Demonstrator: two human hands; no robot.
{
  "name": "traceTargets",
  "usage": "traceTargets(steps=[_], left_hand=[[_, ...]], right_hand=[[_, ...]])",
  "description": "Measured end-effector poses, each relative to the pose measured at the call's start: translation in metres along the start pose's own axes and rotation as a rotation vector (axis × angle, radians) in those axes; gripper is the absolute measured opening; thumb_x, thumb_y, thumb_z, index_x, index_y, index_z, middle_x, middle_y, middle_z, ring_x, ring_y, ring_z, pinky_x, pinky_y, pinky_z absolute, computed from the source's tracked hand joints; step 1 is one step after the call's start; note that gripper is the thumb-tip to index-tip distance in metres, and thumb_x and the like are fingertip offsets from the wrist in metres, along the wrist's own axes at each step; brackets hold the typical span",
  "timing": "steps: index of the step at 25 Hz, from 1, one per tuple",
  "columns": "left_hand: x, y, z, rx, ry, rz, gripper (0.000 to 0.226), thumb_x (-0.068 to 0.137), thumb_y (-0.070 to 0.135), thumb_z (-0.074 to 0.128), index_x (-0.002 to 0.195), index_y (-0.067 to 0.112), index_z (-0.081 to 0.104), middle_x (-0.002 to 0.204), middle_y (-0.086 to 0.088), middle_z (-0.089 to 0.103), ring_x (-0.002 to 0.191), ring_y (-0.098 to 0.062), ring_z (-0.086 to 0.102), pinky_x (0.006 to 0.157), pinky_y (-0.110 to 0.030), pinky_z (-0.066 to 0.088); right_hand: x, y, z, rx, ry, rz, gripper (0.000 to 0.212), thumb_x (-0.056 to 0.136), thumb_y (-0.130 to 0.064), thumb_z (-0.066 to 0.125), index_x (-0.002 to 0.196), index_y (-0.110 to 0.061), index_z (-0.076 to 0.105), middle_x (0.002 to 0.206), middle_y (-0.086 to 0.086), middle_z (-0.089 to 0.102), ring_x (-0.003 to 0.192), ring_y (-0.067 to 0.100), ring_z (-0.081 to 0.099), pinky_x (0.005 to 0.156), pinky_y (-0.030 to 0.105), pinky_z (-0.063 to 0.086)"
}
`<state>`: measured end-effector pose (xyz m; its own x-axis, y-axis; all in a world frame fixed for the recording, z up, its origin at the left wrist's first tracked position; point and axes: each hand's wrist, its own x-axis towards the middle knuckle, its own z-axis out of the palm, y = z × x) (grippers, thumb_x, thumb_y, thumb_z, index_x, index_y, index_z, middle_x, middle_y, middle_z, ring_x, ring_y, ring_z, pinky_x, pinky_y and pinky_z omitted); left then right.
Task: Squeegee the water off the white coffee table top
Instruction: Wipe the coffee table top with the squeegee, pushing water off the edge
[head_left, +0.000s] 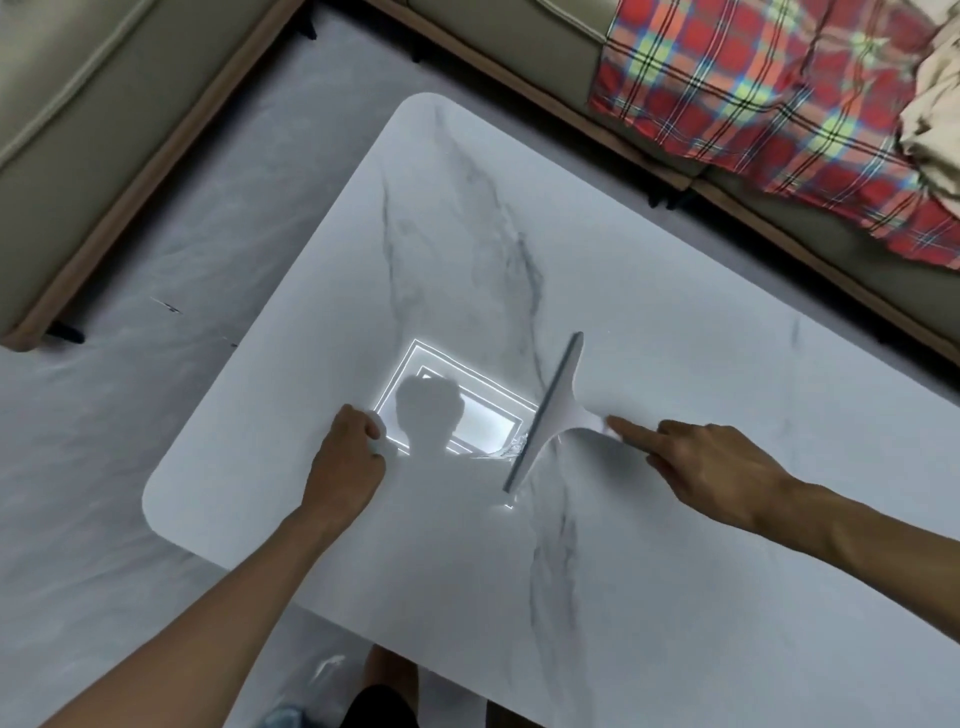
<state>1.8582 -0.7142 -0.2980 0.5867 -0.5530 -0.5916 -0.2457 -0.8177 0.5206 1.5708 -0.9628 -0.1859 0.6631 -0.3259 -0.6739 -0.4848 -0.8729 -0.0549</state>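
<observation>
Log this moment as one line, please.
right hand: holds squeegee | squeegee: on table | water: at squeegee | left hand: curled, on table

glossy marble-look table top (649, 519), plaid cloth blanket (753, 93), smooth white squeegee (550, 415)

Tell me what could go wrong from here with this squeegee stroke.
1. The water has gathered only at the near end of the squeegee blade, so it may slip round that end and leave a streak.
2. The left grip rests on the table top on the water's side of the blade; it could get wet or block the stroke.
</observation>
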Motion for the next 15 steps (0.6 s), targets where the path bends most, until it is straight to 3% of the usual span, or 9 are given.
traceTargets(steps=[2,5,8,11,15], left_hand=[[0.0,0.007,0.007,0.009,-0.001,0.018,0.03,0.073,-0.003,0.048,0.088,0.022,0.042,0.08,0.006,0.048,0.074,-0.023,0.051,0.053,-0.023,0.028],[0.004,0.016,0.021,0.089,-0.035,0.082,0.03,0.073,-0.003,0.05,0.089,0.021,0.042,0.114,-0.006,0.052,0.105,-0.033,0.052,0.069,-0.028,0.035],[0.011,0.024,0.037,0.234,-0.045,0.237,0.03,0.069,-0.005,0.053,0.092,0.014,0.047,0.125,-0.012,0.044,0.12,-0.034,0.044,0.088,-0.036,0.04],[0.019,0.03,0.049,0.307,-0.037,0.33,0.029,0.068,-0.004,0.055,0.095,0.007,0.051,0.125,-0.014,0.042,0.127,-0.031,0.036,0.106,-0.036,0.032],[0.023,0.044,0.06,0.265,-0.059,0.333,0.03,0.07,-0.004,0.055,0.097,0.006,0.051,0.132,-0.02,0.039,0.126,-0.025,0.029,0.103,-0.03,0.026]], right_hand=[[0.0,0.012,-0.013,0.079,0.029,0.048,0.055,0.098,-0.03,0.037,0.148,-0.044,0.018,0.103,-0.001,0.062,0.09,0.029,0.062,0.077,0.038,0.051],[0.043,0.025,-0.043,0.305,0.247,0.157,0.053,0.097,-0.027,0.046,0.147,-0.032,0.03,0.125,0.012,0.064,0.11,0.037,0.06,0.09,0.042,0.049],[0.114,0.037,-0.078,0.436,0.366,0.324,0.044,0.096,-0.023,0.045,0.139,-0.02,0.038,0.12,0.023,0.062,0.106,0.045,0.056,0.088,0.044,0.047],[0.15,0.039,-0.088,0.453,0.35,0.429,0.04,0.096,-0.022,0.041,0.134,-0.013,0.037,0.118,0.026,0.059,0.105,0.046,0.053,0.077,0.04,0.04],[0.108,0.029,-0.05,0.434,0.248,0.391,0.051,0.098,-0.022,0.04,0.146,-0.021,0.026,0.115,0.026,0.059,0.099,0.046,0.055,0.075,0.038,0.041]])
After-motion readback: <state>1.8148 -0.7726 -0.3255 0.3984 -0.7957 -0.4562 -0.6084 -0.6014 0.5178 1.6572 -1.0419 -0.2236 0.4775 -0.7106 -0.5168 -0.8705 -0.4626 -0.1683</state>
